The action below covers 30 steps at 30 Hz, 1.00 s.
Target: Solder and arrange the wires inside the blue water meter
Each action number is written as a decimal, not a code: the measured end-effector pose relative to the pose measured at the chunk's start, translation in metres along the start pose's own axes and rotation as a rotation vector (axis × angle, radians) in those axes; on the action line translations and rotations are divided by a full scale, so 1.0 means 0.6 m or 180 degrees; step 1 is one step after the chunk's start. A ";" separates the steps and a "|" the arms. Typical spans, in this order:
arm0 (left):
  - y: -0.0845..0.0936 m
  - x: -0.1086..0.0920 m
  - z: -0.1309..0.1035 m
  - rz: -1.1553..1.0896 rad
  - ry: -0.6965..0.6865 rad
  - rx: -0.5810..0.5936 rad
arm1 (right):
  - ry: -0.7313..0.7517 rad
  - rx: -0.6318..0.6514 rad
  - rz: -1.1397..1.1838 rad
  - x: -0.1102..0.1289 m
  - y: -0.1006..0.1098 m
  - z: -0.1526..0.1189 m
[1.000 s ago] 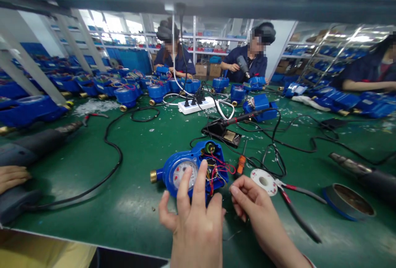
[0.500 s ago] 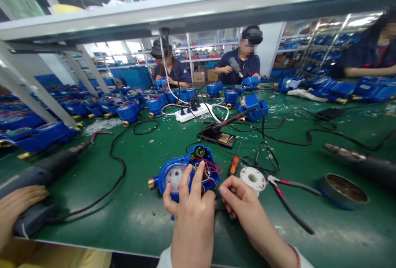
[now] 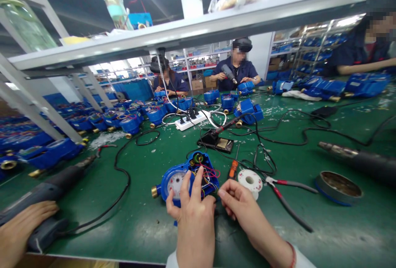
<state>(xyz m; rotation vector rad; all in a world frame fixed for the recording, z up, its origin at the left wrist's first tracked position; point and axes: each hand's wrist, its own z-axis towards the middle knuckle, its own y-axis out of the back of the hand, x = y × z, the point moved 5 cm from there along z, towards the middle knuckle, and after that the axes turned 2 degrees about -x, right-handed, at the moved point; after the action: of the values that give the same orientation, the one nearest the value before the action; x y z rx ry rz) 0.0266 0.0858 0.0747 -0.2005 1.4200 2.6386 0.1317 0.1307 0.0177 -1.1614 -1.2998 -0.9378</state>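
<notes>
- The green table [image 3: 145,222] carries everything, with many blue meters [image 3: 130,123] crowded along its far left edge and a metal shelf rail [image 3: 198,29] running above.
- 3 other people in dark blue sit along the far edge and far right corner; one [image 3: 236,68] holds a heat gun.
- A dark heat gun [image 3: 46,193] lies toward the near left corner, with a co-worker's hand [image 3: 21,229] resting on its grip.
- Another heat gun [image 3: 361,158] lies at the right edge.
- A white power strip [image 3: 190,121] sits mid-table toward the far edge, black cables trailing from it.
- The soldering iron stand [image 3: 218,142] is just behind the meter.
- The open blue water meter [image 3: 187,175] lies near the middle of the near edge, dial up, red and yellow wires showing.
- The left hand [image 3: 193,214] lies on the meter, fingers spread and pressing the dial and wiring.
- The right hand [image 3: 239,204] is just beside the meter's right side, fingers pinched together; what they grip is too small to tell.
- A round tin [image 3: 338,187] sits toward the near right.
- Red-handled pliers [image 3: 287,196] lie beside a white solder spool [image 3: 251,180].
- An orange screwdriver [image 3: 232,168] lies just behind the spool.
</notes>
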 end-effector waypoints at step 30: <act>-0.004 0.006 -0.004 -0.0214 0.0116 -0.0139 | -0.0053 -0.0026 0.0018 -0.004 0.000 0.001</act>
<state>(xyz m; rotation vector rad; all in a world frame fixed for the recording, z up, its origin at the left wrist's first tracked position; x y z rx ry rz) 0.0239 0.0855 0.0707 -0.2974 1.3425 2.6262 0.1312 0.1310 0.0151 -1.1808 -1.3062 -0.9318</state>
